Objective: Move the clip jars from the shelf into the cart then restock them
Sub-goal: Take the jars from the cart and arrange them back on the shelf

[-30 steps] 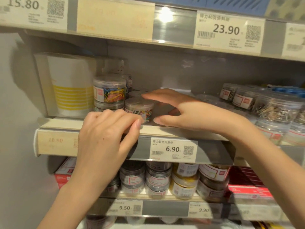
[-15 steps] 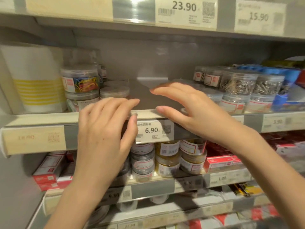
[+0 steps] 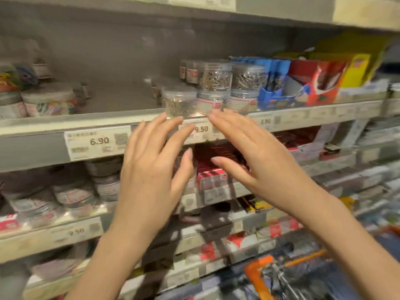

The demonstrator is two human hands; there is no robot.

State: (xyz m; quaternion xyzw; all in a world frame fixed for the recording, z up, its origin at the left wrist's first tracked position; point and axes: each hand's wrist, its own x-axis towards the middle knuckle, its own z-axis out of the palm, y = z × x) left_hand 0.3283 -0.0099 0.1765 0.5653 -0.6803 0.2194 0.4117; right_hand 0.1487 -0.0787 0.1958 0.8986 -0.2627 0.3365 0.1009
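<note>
Clip jars [image 3: 214, 80] blurred; left hand [image 3: 151, 169] covers shelf labels

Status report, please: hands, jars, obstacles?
Left hand and right hand open, empty. Front clip jar on shelf edge, untouched. Nothing between hands and jar.

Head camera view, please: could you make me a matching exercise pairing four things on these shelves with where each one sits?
Things:
1. single clear jar of silver clips
2. jar of coloured clips
3. red and white box
4. 6.90 price tag

Places:
A. far left of the middle shelf
B. on the shelf's front edge strip, left of the left hand
C. at the shelf's front edge, just above both hands' fingertips
D. right of the blue box

Pairs: 1-C, 2-A, 3-D, 4-B
</note>
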